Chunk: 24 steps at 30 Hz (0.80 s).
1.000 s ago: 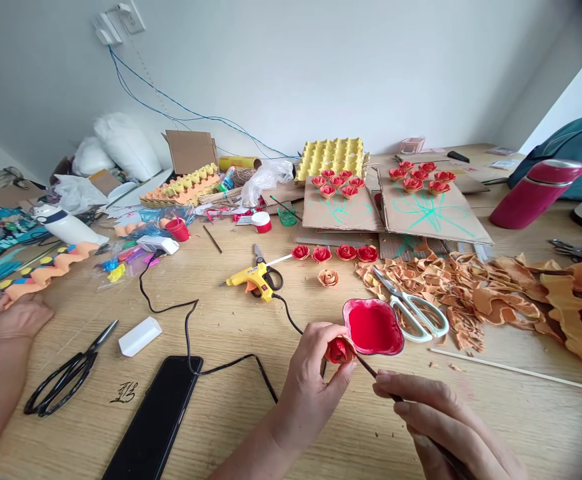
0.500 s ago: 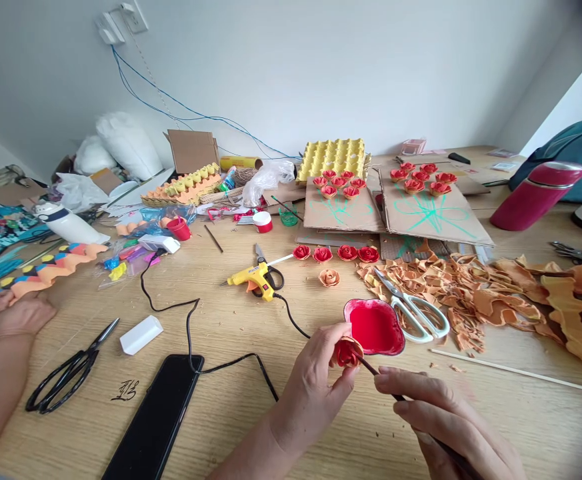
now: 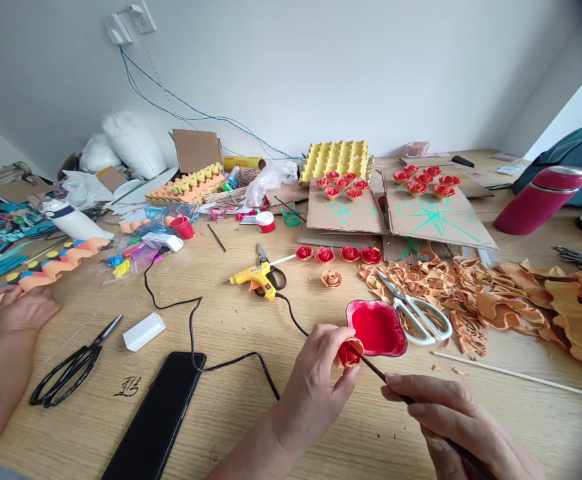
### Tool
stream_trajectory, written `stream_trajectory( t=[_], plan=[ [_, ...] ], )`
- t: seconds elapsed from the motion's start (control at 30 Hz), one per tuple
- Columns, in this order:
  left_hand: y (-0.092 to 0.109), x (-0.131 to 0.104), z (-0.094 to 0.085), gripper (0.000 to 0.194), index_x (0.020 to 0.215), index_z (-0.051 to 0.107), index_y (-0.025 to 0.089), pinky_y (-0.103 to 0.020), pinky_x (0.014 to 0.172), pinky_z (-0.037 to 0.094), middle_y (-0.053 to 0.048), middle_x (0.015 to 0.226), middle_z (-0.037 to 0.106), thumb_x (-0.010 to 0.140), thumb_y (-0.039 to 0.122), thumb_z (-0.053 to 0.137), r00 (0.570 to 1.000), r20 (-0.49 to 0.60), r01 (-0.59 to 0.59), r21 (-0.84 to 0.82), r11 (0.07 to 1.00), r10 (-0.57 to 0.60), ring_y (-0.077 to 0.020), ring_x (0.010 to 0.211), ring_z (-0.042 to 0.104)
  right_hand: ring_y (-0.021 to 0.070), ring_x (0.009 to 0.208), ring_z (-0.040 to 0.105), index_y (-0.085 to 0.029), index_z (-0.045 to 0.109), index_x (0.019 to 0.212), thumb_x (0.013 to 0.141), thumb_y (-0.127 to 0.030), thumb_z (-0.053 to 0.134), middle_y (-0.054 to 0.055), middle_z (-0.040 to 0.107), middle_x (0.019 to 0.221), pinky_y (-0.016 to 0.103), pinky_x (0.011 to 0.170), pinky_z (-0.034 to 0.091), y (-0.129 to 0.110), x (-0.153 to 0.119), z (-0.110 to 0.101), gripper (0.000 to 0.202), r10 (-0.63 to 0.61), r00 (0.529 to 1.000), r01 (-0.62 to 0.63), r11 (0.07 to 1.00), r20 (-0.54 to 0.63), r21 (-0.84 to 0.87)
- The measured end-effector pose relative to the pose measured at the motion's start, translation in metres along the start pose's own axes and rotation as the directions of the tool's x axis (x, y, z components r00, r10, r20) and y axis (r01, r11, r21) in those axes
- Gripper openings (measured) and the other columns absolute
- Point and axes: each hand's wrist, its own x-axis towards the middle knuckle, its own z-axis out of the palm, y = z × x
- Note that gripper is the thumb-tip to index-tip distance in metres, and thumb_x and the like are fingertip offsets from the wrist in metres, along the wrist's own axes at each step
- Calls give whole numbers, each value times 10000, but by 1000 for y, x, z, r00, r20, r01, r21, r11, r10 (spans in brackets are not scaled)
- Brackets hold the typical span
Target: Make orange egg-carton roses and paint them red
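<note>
My left hand (image 3: 315, 373) pinches a small egg-carton flower (image 3: 349, 352), partly painted red, between thumb and fingers. In my right hand (image 3: 451, 413) is a dark-handled paintbrush (image 3: 378, 375), its tip inside the flower's petals and hidden there. Just behind the flower sits a scalloped dish (image 3: 381, 327) of red paint. Several red flowers (image 3: 349, 254) stand in a row beyond it, with one unpainted orange flower (image 3: 331, 278) in front of them.
A yellow glue gun (image 3: 258, 279), white-handled scissors (image 3: 423, 320) and orange carton scraps (image 3: 461, 293) lie around the dish. At left are black scissors (image 3: 73, 370), a phone (image 3: 158, 420) and another person's hands (image 3: 25, 307). Cardboard sheets (image 3: 435, 217) bear more red flowers.
The whole view has shifted slightly to the right. My right hand and the brush have moved a little right and down; the brush tip stays in the flower.
</note>
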Motion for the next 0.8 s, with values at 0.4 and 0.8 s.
stream_trajectory(
  t=[0.4, 0.8],
  plan=[
    [-2, 1, 4, 540, 1337, 560, 247, -356, 926, 588, -68, 1134, 641, 862, -3, 616, 996, -78, 43, 36, 998, -40, -221, 1029, 668, 227, 1055, 830, -208, 638, 1299, 1008, -142, 618, 153, 792, 1230, 233, 856, 677, 14, -16, 3, 300, 29, 997, -34, 996, -67, -79],
    [-7, 7, 2, 426, 1249, 595, 192, -297, 703, 550, -83, 1084, 715, 829, 158, 654, 887, -79, 436, -184, 881, -455, -201, 855, 683, 194, 1006, 818, -216, 654, 1264, 964, -81, 611, 100, 792, 1114, 236, 871, 651, 26, -12, -2, 331, 38, 992, -62, 979, -124, -195]
  ],
)
